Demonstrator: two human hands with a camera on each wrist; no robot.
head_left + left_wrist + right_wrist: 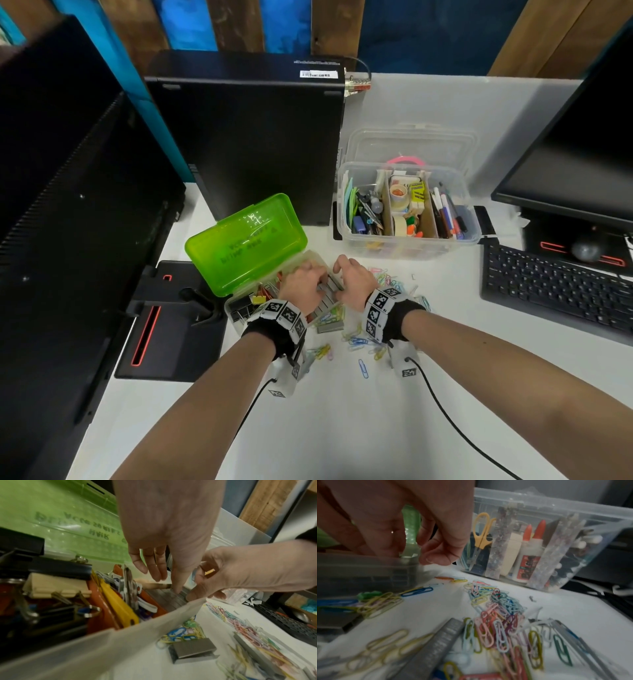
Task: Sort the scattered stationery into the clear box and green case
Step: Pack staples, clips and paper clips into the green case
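Staple strips [169, 599] are pressed into the green case [245, 240] by straight fingers [176, 582] of both hands; brittle strips could be snapped, paper clips [494, 609] knocked.

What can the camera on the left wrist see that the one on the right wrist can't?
Only the left wrist view looks into the green case: binder clips, keys and a yellow cutter, with both hands' fingertips on staple strips. Only the right wrist view shows the clear box side-on, with scissors and glue bottles. Both show coloured paper clips loose on the white table.
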